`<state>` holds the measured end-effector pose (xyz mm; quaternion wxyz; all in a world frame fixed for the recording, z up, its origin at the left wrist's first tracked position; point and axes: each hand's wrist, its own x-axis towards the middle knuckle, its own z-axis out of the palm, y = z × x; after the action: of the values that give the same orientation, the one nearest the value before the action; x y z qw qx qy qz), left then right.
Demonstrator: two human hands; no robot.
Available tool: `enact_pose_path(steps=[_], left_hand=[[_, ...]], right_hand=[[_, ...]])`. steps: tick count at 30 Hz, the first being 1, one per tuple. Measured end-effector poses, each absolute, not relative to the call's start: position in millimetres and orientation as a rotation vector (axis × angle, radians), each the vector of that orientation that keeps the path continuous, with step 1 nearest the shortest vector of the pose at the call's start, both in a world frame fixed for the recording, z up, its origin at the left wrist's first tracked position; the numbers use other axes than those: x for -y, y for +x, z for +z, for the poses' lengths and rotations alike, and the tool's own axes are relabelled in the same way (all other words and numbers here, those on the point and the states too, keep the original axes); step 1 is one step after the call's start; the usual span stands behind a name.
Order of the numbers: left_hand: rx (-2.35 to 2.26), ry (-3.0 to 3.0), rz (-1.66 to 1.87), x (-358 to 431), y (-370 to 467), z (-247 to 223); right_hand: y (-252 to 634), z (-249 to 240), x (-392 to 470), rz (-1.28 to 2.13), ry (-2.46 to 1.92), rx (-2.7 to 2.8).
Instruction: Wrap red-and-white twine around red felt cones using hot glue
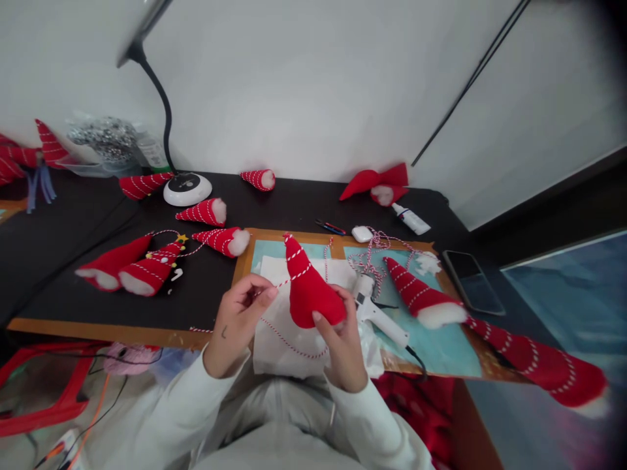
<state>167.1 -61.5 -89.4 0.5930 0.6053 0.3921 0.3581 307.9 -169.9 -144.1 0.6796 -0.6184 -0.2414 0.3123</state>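
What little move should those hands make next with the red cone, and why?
Probably the left hand should draw the red-and-white cord across the red cone once more, slightly lower, holding it taut. Cord crosses only the narrow upper part, the wider part below is plain red, and the right hand grips the wide end.

A small craft workspace is showing here: a dark surface (59,222) is holding stuffed red felt cones (136,269), a white glue gun (382,316) and tangled twine (369,261), while a desk lamp (187,189) is standing by the wall.
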Motion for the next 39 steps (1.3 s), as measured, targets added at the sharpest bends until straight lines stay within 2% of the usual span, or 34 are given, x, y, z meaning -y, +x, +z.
enact_pose_path(steps=[4, 8, 12, 15, 18, 20, 22, 25, 34, 37, 39], left_hand=[[-0.913, 1.309, 0.831, 62, 169, -94], [-0.837, 1.176, 0.798, 64, 175, -104], [-0.644, 1.037, 0.671, 66, 179, -104], [-0.604, 1.001, 0.587, 65, 181, -102], [-0.682, 1.012, 0.681, 64, 183, -102], [-0.719, 1.046, 0.719, 63, 186, -102], [-0.735, 1.06, 0.73, 63, 188, -101], [-0.736, 1.036, 0.715, 62, 190, -100], [-0.603, 1.019, 0.507, 58, 177, -99], [-0.619, 1.016, 0.492, 58, 179, -101], [-0.634, 1.016, 0.54, 58, 182, -101]], right_hand=[[307, -146, 171, 0.794, -1.291, 0.467], [309, -145, 170, 1.086, -1.073, 0.424], [309, -146, 170, 1.292, -1.047, 0.417], [308, -148, 170, 1.148, -1.132, 0.433], [311, -147, 173, 0.8, -1.2, 0.591], [312, -143, 174, 0.698, -1.244, 0.814], [312, -139, 175, 0.7, -1.339, 0.99], [310, -135, 172, 0.762, -1.431, 0.94], [314, -139, 170, 1.355, -0.955, 0.459], [313, -142, 169, 1.287, -1.003, 0.465], [312, -143, 169, 1.061, -1.09, 0.55]])
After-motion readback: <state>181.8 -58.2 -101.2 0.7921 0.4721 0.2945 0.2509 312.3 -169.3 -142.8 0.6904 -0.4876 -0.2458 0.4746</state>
